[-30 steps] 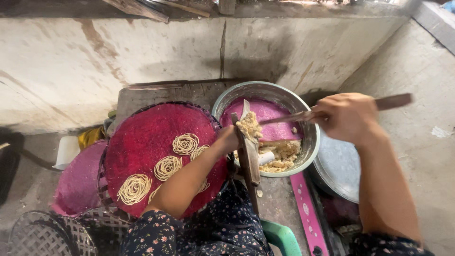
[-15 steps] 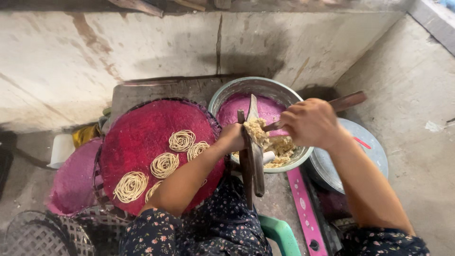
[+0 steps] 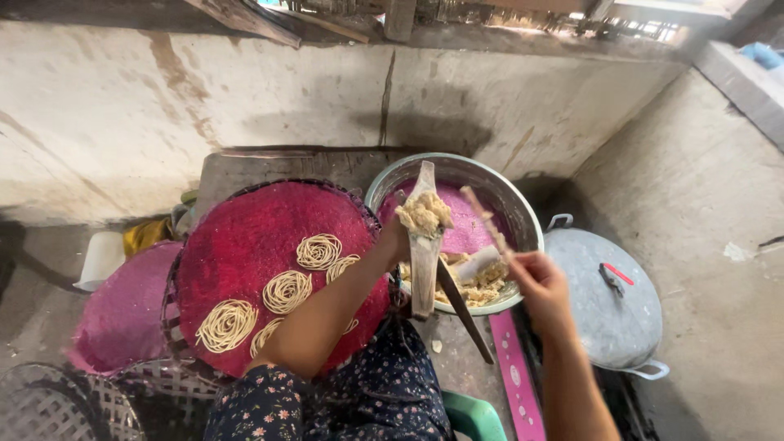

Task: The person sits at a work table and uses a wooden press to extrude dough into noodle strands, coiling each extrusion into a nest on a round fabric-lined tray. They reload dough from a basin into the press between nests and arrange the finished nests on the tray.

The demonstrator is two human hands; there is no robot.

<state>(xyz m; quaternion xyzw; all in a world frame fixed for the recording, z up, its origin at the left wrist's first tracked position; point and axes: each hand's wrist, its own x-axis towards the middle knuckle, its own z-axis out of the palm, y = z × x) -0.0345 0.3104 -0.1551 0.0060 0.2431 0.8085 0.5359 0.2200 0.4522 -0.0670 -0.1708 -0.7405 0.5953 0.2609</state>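
Dough lump (image 3: 424, 214) sits atop wooden press trough (image 3: 425, 245), over steel basin (image 3: 523, 220); looks soft, sticky, crumbly, light. Left hand (image 3: 398, 242) grip wrapped round trough. Right hand (image 3: 539, 282) pinches thin stick (image 3: 483, 217); best scraped, not grabbed.

Grey metal lid (image 3: 600, 298) right; 5 noodle coils (image 3: 287, 291) on red woven tray (image 3: 245, 237).

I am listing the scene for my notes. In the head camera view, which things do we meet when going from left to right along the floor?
Empty woven tray → purple cloth-covered tray → red tray with noodle coils → metal bowl of dough → pink strip → metal pot lid.
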